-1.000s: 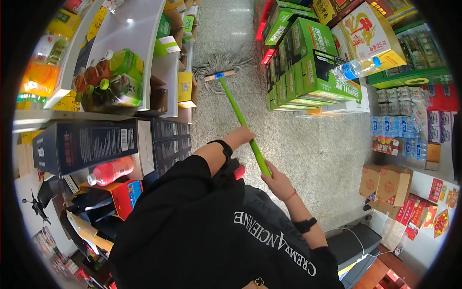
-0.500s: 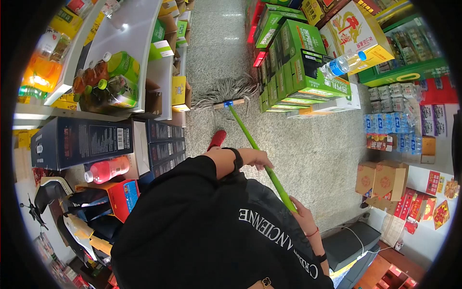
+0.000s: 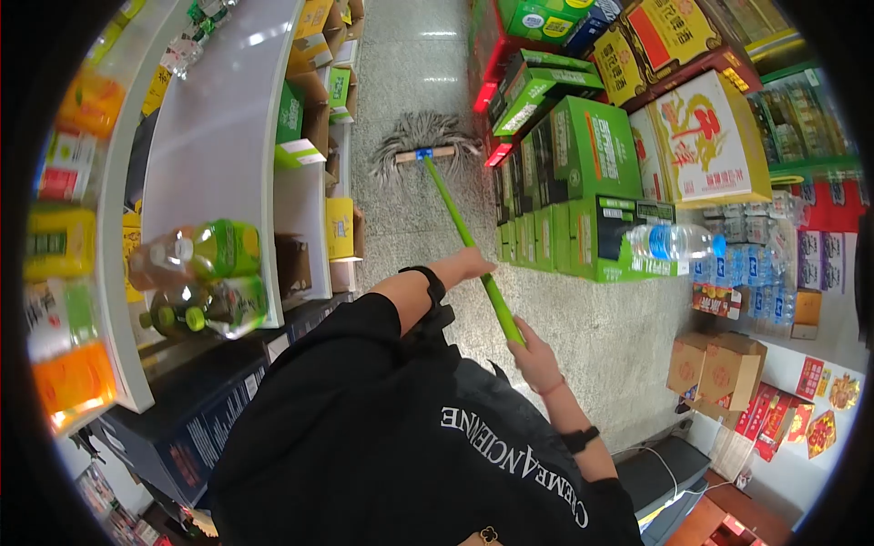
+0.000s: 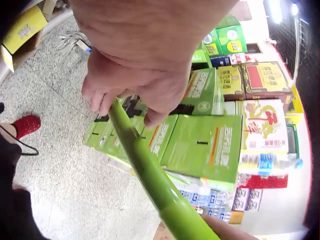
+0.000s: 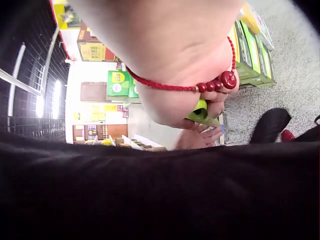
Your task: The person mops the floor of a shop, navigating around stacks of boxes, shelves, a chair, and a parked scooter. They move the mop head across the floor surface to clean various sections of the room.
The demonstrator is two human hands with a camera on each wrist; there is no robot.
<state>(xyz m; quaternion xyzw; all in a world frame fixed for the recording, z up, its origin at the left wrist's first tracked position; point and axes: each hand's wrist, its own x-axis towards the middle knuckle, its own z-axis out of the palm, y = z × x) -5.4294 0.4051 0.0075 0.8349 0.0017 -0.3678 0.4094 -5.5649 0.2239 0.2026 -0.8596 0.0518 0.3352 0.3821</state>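
Observation:
A mop with a green handle slants away from the body in the head view. Its grey string head lies spread on the floor, below a wooden bar with a blue joint. My left hand grips the handle partway down. Closer to the body, my right hand holds the top end. In the left wrist view, the left hand curls over the green pole. The right hand, wearing a red beaded bracelet, wraps the handle end in the right wrist view.
Stacked green boxes line the aisle's right side, with a water bottle lying on top. On the left stands a white shelf with bottled drinks. Speckled floor runs between them. A red shoe shows in the left wrist view.
The mop was first drawn back toward the body, then pushed out along the aisle. Both hands moved with it and kept their hold. The shelf and boxes now appear nearer.

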